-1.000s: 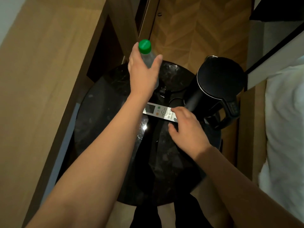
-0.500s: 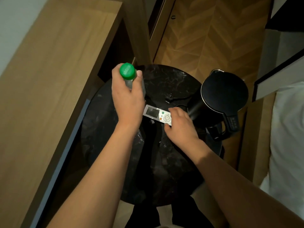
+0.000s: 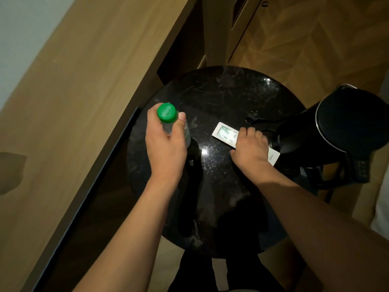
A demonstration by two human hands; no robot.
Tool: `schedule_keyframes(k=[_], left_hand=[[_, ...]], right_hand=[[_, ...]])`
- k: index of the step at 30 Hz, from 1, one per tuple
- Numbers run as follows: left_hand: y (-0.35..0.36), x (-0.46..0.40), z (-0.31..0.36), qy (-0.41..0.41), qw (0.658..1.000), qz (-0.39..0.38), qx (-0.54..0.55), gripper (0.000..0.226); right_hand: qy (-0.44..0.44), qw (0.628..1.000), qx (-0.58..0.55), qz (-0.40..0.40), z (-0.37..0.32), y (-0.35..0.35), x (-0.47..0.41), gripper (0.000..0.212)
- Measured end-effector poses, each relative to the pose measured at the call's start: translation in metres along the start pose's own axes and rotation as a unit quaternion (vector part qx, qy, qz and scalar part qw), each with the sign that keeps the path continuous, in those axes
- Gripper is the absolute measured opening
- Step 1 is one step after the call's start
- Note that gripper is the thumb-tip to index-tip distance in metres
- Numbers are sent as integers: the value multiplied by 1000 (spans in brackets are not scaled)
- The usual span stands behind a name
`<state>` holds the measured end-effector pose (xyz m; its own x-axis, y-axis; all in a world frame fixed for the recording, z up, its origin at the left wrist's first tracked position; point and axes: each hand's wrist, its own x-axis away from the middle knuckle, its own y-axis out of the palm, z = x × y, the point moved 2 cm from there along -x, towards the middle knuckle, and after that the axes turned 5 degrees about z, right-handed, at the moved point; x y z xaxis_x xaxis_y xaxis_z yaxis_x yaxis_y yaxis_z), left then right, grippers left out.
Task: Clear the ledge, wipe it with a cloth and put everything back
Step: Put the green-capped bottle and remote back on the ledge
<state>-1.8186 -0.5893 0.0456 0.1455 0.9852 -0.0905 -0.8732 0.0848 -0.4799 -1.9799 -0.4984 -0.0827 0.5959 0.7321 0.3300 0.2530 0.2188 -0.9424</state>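
Observation:
My left hand (image 3: 166, 142) is closed around a clear plastic bottle with a green cap (image 3: 166, 112), held upright over the left part of a round black marble table (image 3: 221, 93). My right hand (image 3: 250, 150) lies over a white remote control (image 3: 224, 132) that rests flat on the table; its fingers cover the remote's middle, and the screen end and lower corner stick out. The wooden ledge (image 3: 84, 91) runs along the left side, bare in the part I see.
A black electric kettle (image 3: 349, 123) stands at the table's right edge, its cord (image 3: 254, 118) lying on the top beside the remote. Wooden herringbone floor lies beyond. White bedding shows at the far right edge.
My left hand has carried the bottle from the table's far side toward the left and nearer to me. My right hand has closed further over the remote.

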Motion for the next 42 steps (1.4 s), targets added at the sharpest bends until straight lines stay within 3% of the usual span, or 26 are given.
schedule_keyframes(k=[15, 23, 35, 42], left_hand=[[4, -3, 4, 6, 1000, -22, 14, 24], [-31, 4, 12, -16, 999, -17, 42, 24], [-153, 19, -9, -55, 992, 90, 66, 17], [-218, 74, -21, -103, 970, 215, 54, 18]], right_hand=[[-5, 1000, -8, 7, 0, -4, -1, 54], [37, 986, -157, 40, -19, -43, 36, 52], [-62, 950, -293, 84, -130, -91, 102, 52], [-192, 938, -287, 37, -180, -90, 142, 58]])
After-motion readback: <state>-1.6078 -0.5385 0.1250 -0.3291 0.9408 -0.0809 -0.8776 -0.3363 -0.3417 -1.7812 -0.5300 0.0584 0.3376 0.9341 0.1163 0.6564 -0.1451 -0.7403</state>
